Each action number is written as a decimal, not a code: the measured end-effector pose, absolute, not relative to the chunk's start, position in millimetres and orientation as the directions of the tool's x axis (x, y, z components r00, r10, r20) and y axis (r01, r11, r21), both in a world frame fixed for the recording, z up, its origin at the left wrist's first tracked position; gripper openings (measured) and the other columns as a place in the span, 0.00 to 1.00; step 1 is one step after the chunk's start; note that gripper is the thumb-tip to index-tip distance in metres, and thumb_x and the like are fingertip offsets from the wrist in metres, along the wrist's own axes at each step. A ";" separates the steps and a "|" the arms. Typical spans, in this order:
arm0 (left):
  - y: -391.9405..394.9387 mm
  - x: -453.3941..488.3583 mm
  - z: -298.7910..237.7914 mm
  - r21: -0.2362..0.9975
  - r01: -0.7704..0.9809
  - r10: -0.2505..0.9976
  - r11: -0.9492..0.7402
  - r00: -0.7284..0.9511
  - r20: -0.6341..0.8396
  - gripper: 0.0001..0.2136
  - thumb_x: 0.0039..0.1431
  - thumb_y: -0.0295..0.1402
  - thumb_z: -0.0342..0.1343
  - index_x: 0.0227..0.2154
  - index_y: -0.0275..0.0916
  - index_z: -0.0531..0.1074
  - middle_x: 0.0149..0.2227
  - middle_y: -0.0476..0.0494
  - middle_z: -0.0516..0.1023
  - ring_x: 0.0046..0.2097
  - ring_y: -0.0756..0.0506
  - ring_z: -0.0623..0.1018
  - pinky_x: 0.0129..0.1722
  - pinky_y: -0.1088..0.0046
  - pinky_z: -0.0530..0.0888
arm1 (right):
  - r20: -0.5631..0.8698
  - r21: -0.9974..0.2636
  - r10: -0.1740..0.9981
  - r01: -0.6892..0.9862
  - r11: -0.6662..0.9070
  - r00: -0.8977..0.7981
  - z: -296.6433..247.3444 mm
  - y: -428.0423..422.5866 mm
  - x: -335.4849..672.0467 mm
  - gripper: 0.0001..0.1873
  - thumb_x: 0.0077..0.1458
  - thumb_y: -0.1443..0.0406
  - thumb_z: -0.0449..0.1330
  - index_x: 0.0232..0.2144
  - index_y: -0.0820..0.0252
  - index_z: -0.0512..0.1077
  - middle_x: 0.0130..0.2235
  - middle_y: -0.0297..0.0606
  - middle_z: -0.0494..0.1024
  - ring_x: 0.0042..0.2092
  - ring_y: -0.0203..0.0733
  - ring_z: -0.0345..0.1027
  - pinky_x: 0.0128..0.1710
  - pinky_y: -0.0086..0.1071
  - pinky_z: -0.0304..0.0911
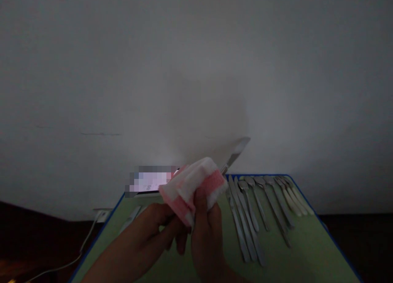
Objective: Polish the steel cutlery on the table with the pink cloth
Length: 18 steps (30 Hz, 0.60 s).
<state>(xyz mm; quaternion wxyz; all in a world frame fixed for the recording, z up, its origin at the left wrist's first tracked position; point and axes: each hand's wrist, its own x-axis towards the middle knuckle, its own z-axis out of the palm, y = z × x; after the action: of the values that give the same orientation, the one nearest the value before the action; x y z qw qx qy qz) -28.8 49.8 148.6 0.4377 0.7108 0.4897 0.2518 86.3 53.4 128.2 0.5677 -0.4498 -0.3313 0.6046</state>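
A pink-and-white cloth (pixel 196 174) is bunched above the table, wrapped around a table knife (pixel 238 150). The knife's blade sticks out at the upper right, and its handle is mostly hidden by the cloth and fingers. My right hand (pixel 208 234) is closed on the cloth from below, thumb pressed against its front. At the cloth's lower left corner, my left hand (pixel 153 229) is closed with its fingers curled; whether it also touches the knife handle is hidden.
On the green table (pixel 307 250), several knives (pixel 242 221) lie in a row, beside several spoons (pixel 272 205) and white-handled forks (pixel 291 195). A lit screen (pixel 150 184) stands at the back left. Partly behind my left arm lies another utensil (pixel 132 216). The wall (pixel 196 70) rises behind.
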 end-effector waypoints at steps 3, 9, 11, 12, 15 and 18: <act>51.9 -21.8 150.8 0.850 0.506 0.933 -0.150 0.356 -0.047 0.12 0.60 0.33 0.45 0.25 0.38 0.70 0.23 0.50 0.74 0.25 0.51 0.72 0.25 0.79 0.68 | -0.171 -0.903 0.985 -0.398 -0.158 -0.003 124.0 59.4 89.5 0.26 0.50 0.42 0.50 0.20 0.58 0.61 0.11 0.25 0.58 0.13 0.30 0.52 0.10 0.23 0.47; 51.7 -6.9 156.2 0.884 0.452 0.957 -0.122 0.289 -0.015 0.09 0.58 0.31 0.46 0.24 0.39 0.68 0.23 0.52 0.73 0.25 0.52 0.70 0.24 0.80 0.66 | -0.225 -0.854 0.974 -0.479 -0.202 -0.009 121.4 62.1 91.8 0.24 0.48 0.43 0.52 0.23 0.58 0.60 0.13 0.22 0.55 0.12 0.27 0.48 0.10 0.21 0.45; 51.8 -3.3 157.2 0.884 0.463 0.963 -0.068 0.261 -0.063 0.11 0.59 0.33 0.46 0.24 0.38 0.68 0.21 0.52 0.72 0.23 0.52 0.70 0.23 0.80 0.65 | -0.226 -0.851 0.974 -0.484 -0.203 -0.011 123.9 59.5 91.1 0.25 0.47 0.42 0.52 0.22 0.58 0.60 0.13 0.22 0.55 0.13 0.28 0.48 0.10 0.22 0.46; 51.7 -1.4 158.1 0.875 0.483 0.967 -0.038 0.238 -0.089 0.12 0.59 0.34 0.46 0.23 0.38 0.68 0.20 0.53 0.71 0.22 0.51 0.69 0.22 0.79 0.64 | -0.231 -0.856 0.973 -0.475 -0.205 -0.005 125.3 58.0 90.9 0.25 0.47 0.42 0.52 0.21 0.58 0.60 0.13 0.23 0.56 0.13 0.28 0.49 0.10 0.22 0.46; 50.6 5.5 162.6 0.832 0.555 0.984 0.010 0.144 -0.108 0.16 0.59 0.40 0.46 0.20 0.38 0.67 0.15 0.54 0.66 0.19 0.51 0.67 0.19 0.79 0.61 | -0.246 -0.892 0.964 -0.413 -0.183 0.103 127.5 54.4 92.4 0.24 0.47 0.44 0.53 0.20 0.58 0.62 0.17 0.28 0.62 0.17 0.31 0.57 0.13 0.25 0.53; 47.2 12.7 168.3 0.821 0.571 0.992 -0.018 0.113 -0.057 0.19 0.60 0.44 0.44 0.19 0.38 0.65 0.14 0.54 0.64 0.18 0.51 0.66 0.18 0.79 0.60 | -0.228 -0.931 0.942 -0.339 -0.137 0.245 127.6 52.9 97.8 0.20 0.48 0.48 0.55 0.21 0.59 0.65 0.21 0.31 0.66 0.22 0.33 0.61 0.20 0.26 0.59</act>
<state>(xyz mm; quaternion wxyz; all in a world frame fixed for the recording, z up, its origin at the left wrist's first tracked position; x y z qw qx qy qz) 12.7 47.2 168.3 0.3629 0.6518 0.5994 0.2902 97.8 52.9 127.6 0.5902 -0.5236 -0.2881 0.5426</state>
